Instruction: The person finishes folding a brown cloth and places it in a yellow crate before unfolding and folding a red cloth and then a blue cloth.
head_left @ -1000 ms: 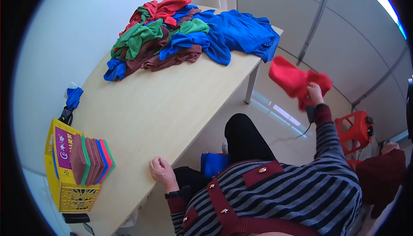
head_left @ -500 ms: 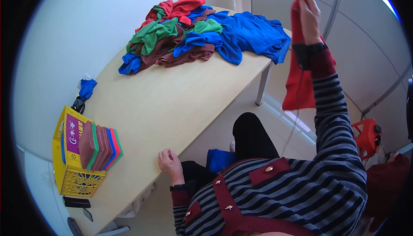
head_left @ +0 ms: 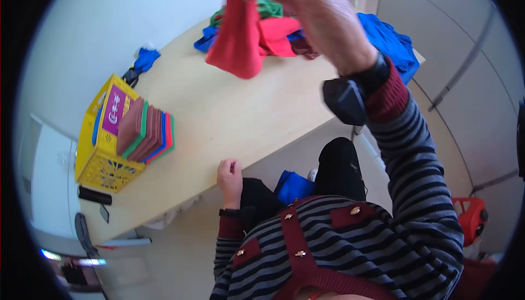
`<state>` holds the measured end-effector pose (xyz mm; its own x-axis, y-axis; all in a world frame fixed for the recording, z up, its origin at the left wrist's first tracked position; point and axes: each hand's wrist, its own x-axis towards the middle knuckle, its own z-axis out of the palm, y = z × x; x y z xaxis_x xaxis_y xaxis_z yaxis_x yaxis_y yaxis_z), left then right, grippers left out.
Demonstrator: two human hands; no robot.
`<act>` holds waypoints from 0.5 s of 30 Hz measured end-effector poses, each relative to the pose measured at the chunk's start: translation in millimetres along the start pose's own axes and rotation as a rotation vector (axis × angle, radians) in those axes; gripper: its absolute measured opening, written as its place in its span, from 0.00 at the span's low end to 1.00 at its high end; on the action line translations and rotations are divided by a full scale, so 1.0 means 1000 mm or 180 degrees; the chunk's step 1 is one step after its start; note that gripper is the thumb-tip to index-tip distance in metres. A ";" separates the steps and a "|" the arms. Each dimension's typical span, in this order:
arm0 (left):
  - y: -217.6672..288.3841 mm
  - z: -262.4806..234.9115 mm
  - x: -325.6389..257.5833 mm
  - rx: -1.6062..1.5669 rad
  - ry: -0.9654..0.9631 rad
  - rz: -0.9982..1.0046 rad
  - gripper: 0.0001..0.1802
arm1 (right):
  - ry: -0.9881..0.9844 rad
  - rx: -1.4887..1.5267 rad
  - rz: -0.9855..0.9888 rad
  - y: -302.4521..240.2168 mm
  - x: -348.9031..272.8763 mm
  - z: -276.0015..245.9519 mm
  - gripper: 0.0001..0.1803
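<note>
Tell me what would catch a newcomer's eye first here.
Probably the red cloth hanging from the raised right hand at the top of the view, partly hiding the heap of cloths behind it. Next, likely, the yellow basket at the table's left end, with folded cloths lined up at its right side.

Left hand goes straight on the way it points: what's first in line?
Over bare tabletop, the left hand would probably meet the red cloth dangling from the right hand, if it hangs low enough; depth is unclear. Otherwise, the pile of cloths beyond.
</note>
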<state>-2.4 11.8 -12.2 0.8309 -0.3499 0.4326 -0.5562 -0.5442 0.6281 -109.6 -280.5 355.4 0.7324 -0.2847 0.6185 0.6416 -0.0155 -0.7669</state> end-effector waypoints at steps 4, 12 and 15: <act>-0.008 -0.003 0.010 -0.0328 0.0080 -0.0072 0.05 | -0.0014 -0.0295 -0.0083 0.050 -0.033 -0.047 0.16; -0.006 -0.006 0.039 -0.0590 0.0191 -0.0275 0.04 | 0.0718 -0.0888 0.0868 0.089 -0.099 -0.117 0.16; -0.003 -0.002 0.063 -0.0354 0.0272 0.0030 0.03 | 0.0974 -0.0989 0.0812 0.088 -0.111 -0.132 0.15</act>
<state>51.8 -7.4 14.5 0.8240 -0.2859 0.4892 -0.5661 -0.4518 0.6895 -164.6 -376.8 197.2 0.7269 -0.5838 0.3618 0.3185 -0.1802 -0.9306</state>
